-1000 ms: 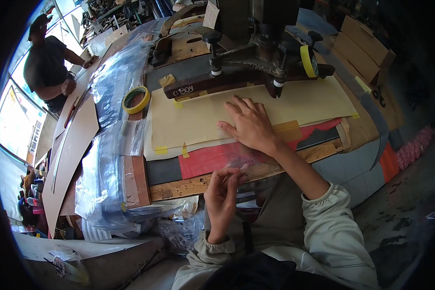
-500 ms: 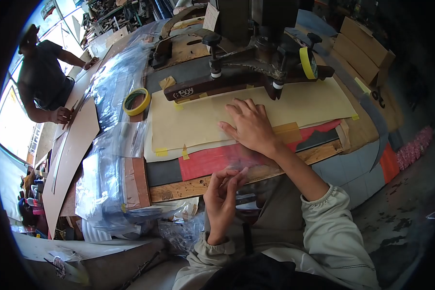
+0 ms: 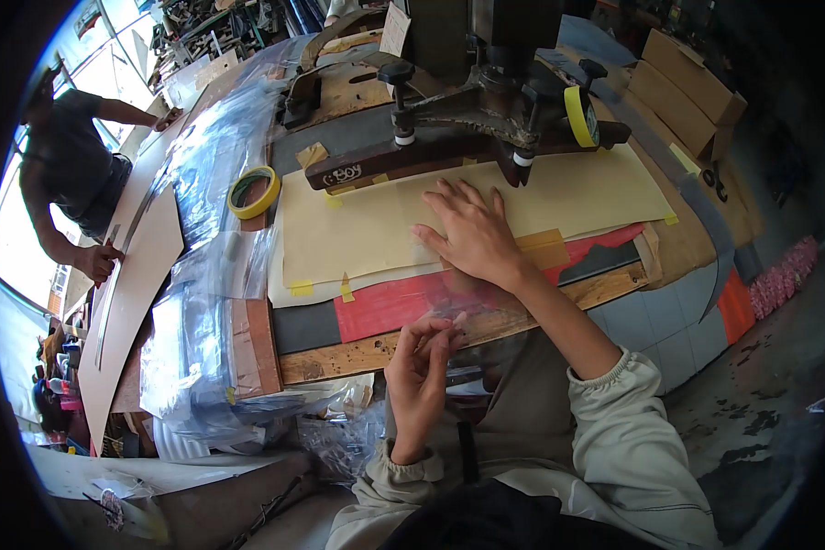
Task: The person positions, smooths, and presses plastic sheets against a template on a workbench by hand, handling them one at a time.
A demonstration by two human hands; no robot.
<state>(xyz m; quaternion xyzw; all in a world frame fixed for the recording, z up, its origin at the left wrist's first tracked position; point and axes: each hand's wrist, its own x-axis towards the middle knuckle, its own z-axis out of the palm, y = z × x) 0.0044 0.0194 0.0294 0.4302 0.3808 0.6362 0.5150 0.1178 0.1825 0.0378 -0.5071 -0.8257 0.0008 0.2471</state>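
My right hand [image 3: 475, 231] lies spread on a pale yellow sheet [image 3: 357, 234], just in front of a dark press bar [image 3: 376, 167]. Near the wooden front edge [image 3: 330, 367], my left hand [image 3: 420, 367] is raised with thumb and fingers pinched together. Its fingertips meet a thin clear film over the red sheet [image 3: 376, 310]; how firmly they hold it is hard to make out. Small yellow tape pieces stick to the yellow sheet's near edge. A brown strip [image 3: 543, 249] lies beside my right wrist.
A yellow tape roll [image 3: 254, 192] lies left of the sheet; another [image 3: 581, 116] hangs on the press. Clear plastic [image 3: 197, 275] covers the left side. A co-worker [image 3: 69, 156] leans over a brown board [image 3: 137, 302]. Scissors [image 3: 715, 185] and a cardboard box [image 3: 683, 92] are at right.
The co-worker has leaned further over the board, one hand moving down along it. My hands keep nearly the same pose. The view has shifted slightly.
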